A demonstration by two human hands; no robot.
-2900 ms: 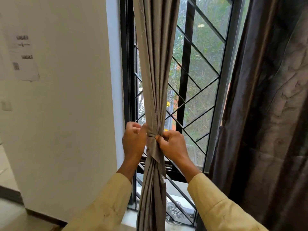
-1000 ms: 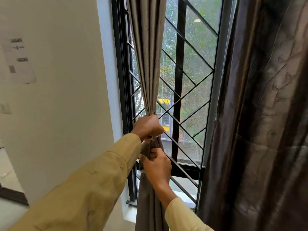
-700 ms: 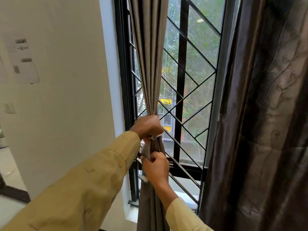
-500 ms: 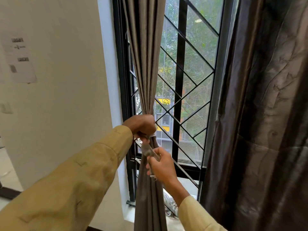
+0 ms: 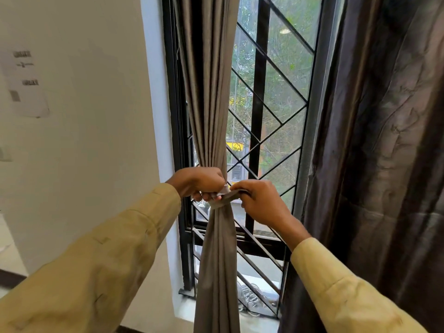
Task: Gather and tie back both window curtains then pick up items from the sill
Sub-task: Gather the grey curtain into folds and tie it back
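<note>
Both hands were clamped on the tie band (image 5: 222,199) wrapped round the gathered grey curtain (image 5: 211,104) at the left side of the window. The left hand (image 5: 201,182) was closed in a fist against the bunched cloth, pinching one end of the band, and the right hand (image 5: 260,203) gripped the other end, drawn out level to the right. Half a second before, the right hand had been lower, below the left, pulling the strip down at a slant; now the two hands sat side by side at the same height, with the band taut between them. The left hand had barely shifted from its place on the cloth. Above the band the pleats ran straight up out of sight; below it the curtain hung in a narrow column down past the sill (image 5: 254,319).

The dark brown curtain (image 5: 384,164) on the right hung loose, its upper and lower edges cut off. Whether the band was knotted I could not tell, since the fingers covered the crossing. On the sill, behind the black grille (image 5: 255,131), lay a pale tangle like coiled cord (image 5: 249,296), partly screened by bars and cloth and too indistinct to name. Yellow sleeves (image 5: 96,272) filled the lower corners. A paper notice (image 5: 24,85) on the left wall was unreadable.
</note>
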